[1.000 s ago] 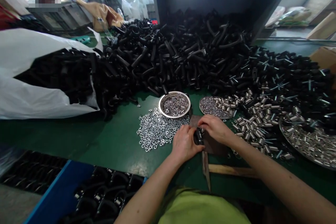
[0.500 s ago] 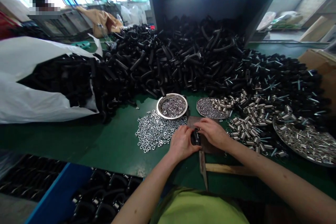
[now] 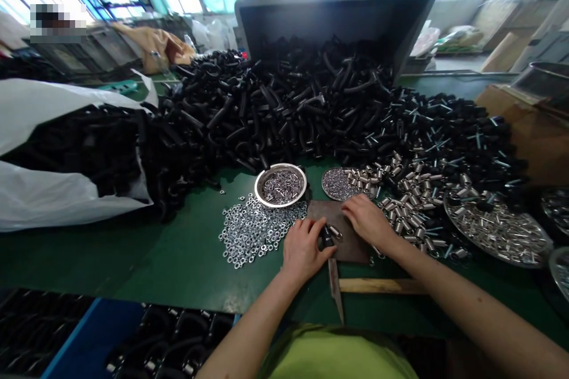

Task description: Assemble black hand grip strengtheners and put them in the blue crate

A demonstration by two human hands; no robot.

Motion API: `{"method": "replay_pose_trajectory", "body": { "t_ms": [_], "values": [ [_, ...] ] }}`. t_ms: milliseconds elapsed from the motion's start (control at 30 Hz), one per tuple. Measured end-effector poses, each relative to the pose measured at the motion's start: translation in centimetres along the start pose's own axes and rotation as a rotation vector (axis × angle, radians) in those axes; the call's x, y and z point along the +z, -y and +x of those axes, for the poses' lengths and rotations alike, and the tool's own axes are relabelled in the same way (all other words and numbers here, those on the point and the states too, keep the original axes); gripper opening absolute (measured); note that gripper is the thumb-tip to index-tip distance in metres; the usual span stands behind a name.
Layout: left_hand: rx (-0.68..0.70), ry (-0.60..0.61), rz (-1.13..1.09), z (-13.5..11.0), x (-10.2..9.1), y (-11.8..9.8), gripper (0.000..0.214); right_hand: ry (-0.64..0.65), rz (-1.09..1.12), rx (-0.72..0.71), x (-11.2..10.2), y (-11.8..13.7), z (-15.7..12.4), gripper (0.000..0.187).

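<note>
My left hand (image 3: 303,251) is shut on a small black rubber-sleeved part (image 3: 327,239), which lies at the edge of a dark brown metal plate (image 3: 351,246) on the table. A short silver coil or pin (image 3: 336,232) lies against that part. My right hand (image 3: 368,222) rests on the plate's upper right, its fingers apart and just off the black part. Loose silver washers (image 3: 253,237) spread left of my left hand. Below the plate lies a tool with a wooden handle (image 3: 382,286) and a metal blade (image 3: 335,290).
A steel bowl (image 3: 258,186) of small parts and a plate of fasteners (image 3: 340,183) stand above my hands. Loose silver coils (image 3: 411,219) and a large round tray (image 3: 493,260) lie right. A black heap (image 3: 275,109) spills from a tilted grey bin (image 3: 329,9).
My right hand has drawn back to the right, off the black part, and a silver piece now shows beside it. The whole view has shifted left as my head turned.
</note>
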State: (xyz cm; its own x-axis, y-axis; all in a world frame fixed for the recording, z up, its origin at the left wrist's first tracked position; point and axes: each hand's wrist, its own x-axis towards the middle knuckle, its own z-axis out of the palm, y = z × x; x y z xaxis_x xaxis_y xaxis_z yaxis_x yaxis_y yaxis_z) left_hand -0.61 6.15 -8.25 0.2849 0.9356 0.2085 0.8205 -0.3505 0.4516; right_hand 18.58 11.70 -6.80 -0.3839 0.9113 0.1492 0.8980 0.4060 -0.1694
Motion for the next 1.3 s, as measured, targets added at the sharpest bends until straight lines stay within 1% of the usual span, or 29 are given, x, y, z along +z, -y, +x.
{"method": "replay_pose_trajectory", "body": {
  "t_ms": [133,233,333,533,633,700,767,833,933,1000,1067,1133,1200,1300],
  "values": [
    [0.012,0.029,0.015,0.3,-0.2,0.1,0.061,-0.034,-0.035,0.104,0.6,-3.1,4.8,0.018],
    [0.017,0.04,0.019,0.5,-0.3,0.1,0.062,-0.017,-0.047,0.14,1.5,-4.2,7.1,0.015],
    [0.004,0.034,0.0,0.7,-0.3,0.2,0.06,-0.006,-0.046,0.161,2.0,-4.6,7.6,0.017],
    [-0.006,0.03,-0.025,0.9,-0.3,0.0,0.059,0.0,0.011,0.168,2.4,-4.5,7.7,0.012],
    [-0.035,0.015,-0.054,0.9,-0.4,0.0,0.058,-0.018,0.053,0.213,2.5,-4.4,8.0,0.01],
    [-0.08,-0.012,-0.127,1.0,-0.5,0.0,0.056,-0.047,0.087,0.255,2.2,-4.3,8.0,0.011],
    [-0.163,-0.05,-0.275,1.2,-0.8,0.2,0.054,-0.083,0.141,0.291,1.8,-4.3,7.7,0.013],
    [-0.303,-0.06,-0.504,1.5,-1.3,0.3,0.053,-0.115,0.217,0.314,1.4,-4.3,7.0,0.014],
    [-0.568,0.0,-0.92,1.9,-1.9,0.4,0.055,-0.161,0.338,0.332,1.1,-4.5,5.8,0.013],
    [-0.694,0.039,-1.151,2.1,-2.1,0.5,0.052,-0.198,0.393,0.352,1.1,-4.6,5.0,0.013],
    [-0.782,0.052,-1.316,2.1,-2.1,0.6,0.047,-0.235,0.434,0.372,1.0,-4.6,4.4,0.013],
    [-0.869,0.061,-1.46,2.0,-2.1,0.6,0.042,-0.257,0.474,0.369,0.6,-4.0,3.7,0.012],
    [-0.941,0.091,-1.624,1.8,-2.1,0.5,0.04,-0.253,0.568,0.331,0.0,-2.7,2.8,0.012],
    [-0.966,0.135,-1.847,1.6,-2.6,0.2,0.037,-0.19,0.83,0.225,-0.9,0.2,0.9,0.013]
  ]
}}
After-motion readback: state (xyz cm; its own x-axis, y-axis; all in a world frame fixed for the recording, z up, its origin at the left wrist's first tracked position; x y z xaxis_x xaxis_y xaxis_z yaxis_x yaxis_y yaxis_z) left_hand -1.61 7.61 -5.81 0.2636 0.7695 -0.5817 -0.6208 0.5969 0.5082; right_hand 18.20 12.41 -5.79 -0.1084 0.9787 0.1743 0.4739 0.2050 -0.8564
